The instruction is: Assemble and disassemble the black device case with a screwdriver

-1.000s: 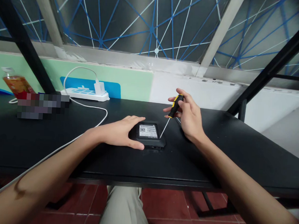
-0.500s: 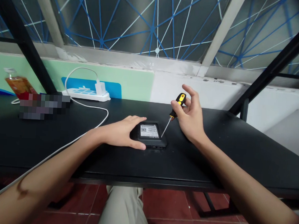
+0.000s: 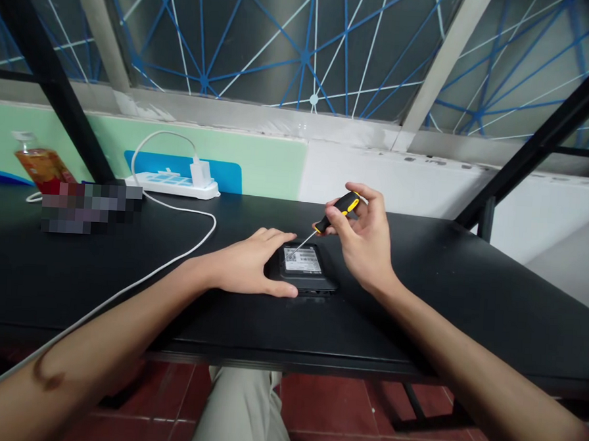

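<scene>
A small black electronic device (image 3: 326, 285) lies flat on the table, its white label with a QR code (image 3: 303, 259) facing up and ports along its near edge. My left hand (image 3: 245, 261) clasps it from the left, thumb at the near edge and fingers at the far edge. In my right hand (image 3: 365, 234) is a screwdriver (image 3: 342, 210) with a black and yellow handle, pinched between thumb and fingers. It slants down to the left, its shaft crossing above the label. The tip is near the device's left side by my left palm; whether it touches I cannot tell.
The black table (image 3: 418, 306) ends close in front of me. A white cable (image 3: 176, 209) runs from a plug in the power strip (image 3: 178, 185) under my left forearm. A bottle of orange drink (image 3: 43, 166) and a blurred item (image 3: 90, 208) are at the back left.
The screwdriver tip has moved from the device's right near corner to its left side, and the handle now leans further over. My left hand keeps its hold; the view has shifted slightly.
</scene>
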Tool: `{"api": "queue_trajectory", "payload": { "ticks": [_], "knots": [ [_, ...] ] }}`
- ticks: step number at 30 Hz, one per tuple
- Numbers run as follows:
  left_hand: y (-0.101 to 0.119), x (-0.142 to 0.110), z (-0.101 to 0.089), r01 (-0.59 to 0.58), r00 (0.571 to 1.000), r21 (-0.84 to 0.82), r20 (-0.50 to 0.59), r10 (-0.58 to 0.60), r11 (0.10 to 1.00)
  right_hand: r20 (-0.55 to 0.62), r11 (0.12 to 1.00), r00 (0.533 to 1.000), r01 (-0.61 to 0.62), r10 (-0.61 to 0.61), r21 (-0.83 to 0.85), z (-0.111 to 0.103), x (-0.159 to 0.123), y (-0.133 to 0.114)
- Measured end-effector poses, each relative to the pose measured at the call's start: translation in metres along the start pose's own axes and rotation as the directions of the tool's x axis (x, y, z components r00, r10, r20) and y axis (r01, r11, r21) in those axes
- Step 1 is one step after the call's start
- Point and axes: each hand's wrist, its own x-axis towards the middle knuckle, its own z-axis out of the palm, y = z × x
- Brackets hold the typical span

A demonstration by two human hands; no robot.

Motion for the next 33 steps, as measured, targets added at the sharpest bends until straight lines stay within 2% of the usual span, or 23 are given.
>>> {"api": "queue_trajectory", "payload": {
  "ticks": [8, 18, 28, 33],
  "knots": [
    [0.0007, 0.0005, -0.0004, 0.001, 1.000, 0.008, 0.006, -0.001, 1.000, -0.004, 0.997, 1.000, 0.030, -0.030, 0.076, 0.0014, -0.0031, -0.0060],
    [0.0015, 0.0004, -0.0010, 0.000, 1.000, 0.014, 0.004, 0.000, 1.000, 0.042, 0.998, 0.997, 0.059, -0.058, -0.018, 0.0027, -0.0063, -0.0084],
    [0.0002, 0.0000, -0.0014, 0.006, 1.000, 0.006, 0.014, -0.006, 1.000, 0.076, 0.999, 0.996, -0.050, 0.051, -0.010, -0.0026, -0.0019, -0.0043],
    [0.0013, 0.0007, -0.0022, 0.007, 1.000, 0.007, 0.019, -0.007, 1.000, 0.026, 0.993, 0.998, -0.053, 0.056, -0.105, -0.0051, 0.0025, 0.0000]
  ]
}}
